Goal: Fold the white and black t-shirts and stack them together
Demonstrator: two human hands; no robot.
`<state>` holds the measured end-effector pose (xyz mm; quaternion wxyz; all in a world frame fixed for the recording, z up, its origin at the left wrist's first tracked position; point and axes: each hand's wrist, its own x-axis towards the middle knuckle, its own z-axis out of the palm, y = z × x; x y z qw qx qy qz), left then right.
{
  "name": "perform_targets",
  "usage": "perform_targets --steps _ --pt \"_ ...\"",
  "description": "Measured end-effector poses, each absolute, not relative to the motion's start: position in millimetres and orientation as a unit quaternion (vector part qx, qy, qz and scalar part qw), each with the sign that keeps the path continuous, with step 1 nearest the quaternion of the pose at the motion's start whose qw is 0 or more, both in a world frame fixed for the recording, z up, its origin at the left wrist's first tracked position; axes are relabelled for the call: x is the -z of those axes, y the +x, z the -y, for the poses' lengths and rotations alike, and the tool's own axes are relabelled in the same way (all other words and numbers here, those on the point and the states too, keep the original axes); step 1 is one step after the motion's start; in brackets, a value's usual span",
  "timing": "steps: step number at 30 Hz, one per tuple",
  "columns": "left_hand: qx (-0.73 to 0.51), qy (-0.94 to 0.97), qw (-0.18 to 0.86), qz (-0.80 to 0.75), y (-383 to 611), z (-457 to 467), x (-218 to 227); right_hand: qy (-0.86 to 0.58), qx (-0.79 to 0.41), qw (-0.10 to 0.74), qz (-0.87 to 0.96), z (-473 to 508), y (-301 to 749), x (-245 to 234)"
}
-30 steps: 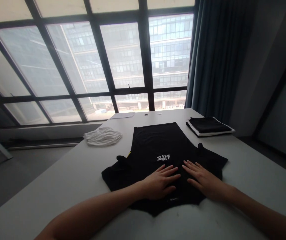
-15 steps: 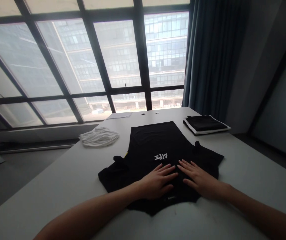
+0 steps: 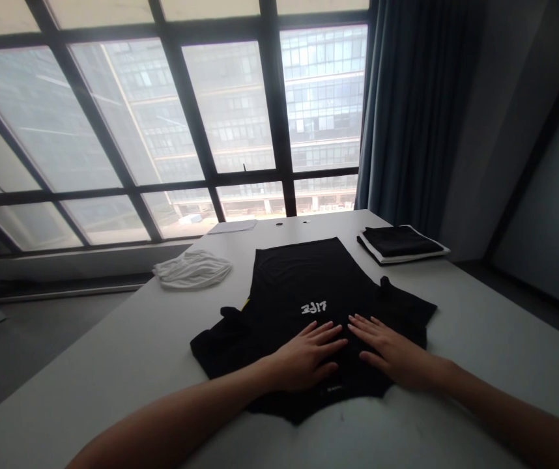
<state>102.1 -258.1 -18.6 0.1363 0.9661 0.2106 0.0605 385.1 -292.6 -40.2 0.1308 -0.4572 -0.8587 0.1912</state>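
A black T-shirt (image 3: 303, 280) with small white lettering lies spread flat on the white table (image 3: 479, 319), its collar toward me. My left hand (image 3: 306, 355) rests palm down on the shirt's near part, fingers stretched out. Beside it, my right hand (image 3: 389, 348) also lies flat on the cloth with fingers apart. The two hands almost touch at the fingertips, just below the lettering. Neither hand holds anything.
A crumpled white garment (image 3: 191, 268) lies at the table's left. A folded stack of black and white clothes (image 3: 401, 243) sits at the far right. A sheet of paper (image 3: 233, 226) lies at the far edge by the window. A dark curtain (image 3: 406, 111) hangs at right.
Both hands stay flat on the shirt; the view has shifted slightly left and down since a second ago, with no clear hand movement.
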Motion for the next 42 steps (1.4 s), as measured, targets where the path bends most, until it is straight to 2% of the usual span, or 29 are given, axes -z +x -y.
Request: perform_targets --steps 6,14,22,28,33,42 --pt "-0.059 0.967 0.136 -0.208 102.6 257.7 17.4 -0.546 -0.133 0.145 0.814 287.5 393.0 44.1" --pt "-0.056 0.966 0.136 -0.214 103.0 259.0 15.0 -0.439 -0.202 0.121 0.867 296.5 383.4 32.9" --pt "-0.063 0.965 0.14 -0.212 102.3 258.7 15.7 -0.557 -0.13 0.147 0.807 285.8 395.9 43.9" --pt "-0.059 0.964 0.144 -0.214 102.8 259.5 13.9 -0.47 -0.178 0.139 0.853 289.3 389.3 39.9" --pt "-0.048 0.967 0.146 -0.205 102.4 263.2 7.9 -0.482 -0.187 0.119 0.848 290.2 391.4 38.2" --pt "-0.041 0.971 0.155 -0.177 102.4 266.9 0.1 -0.472 -0.189 0.144 0.849 288.0 392.2 41.1"
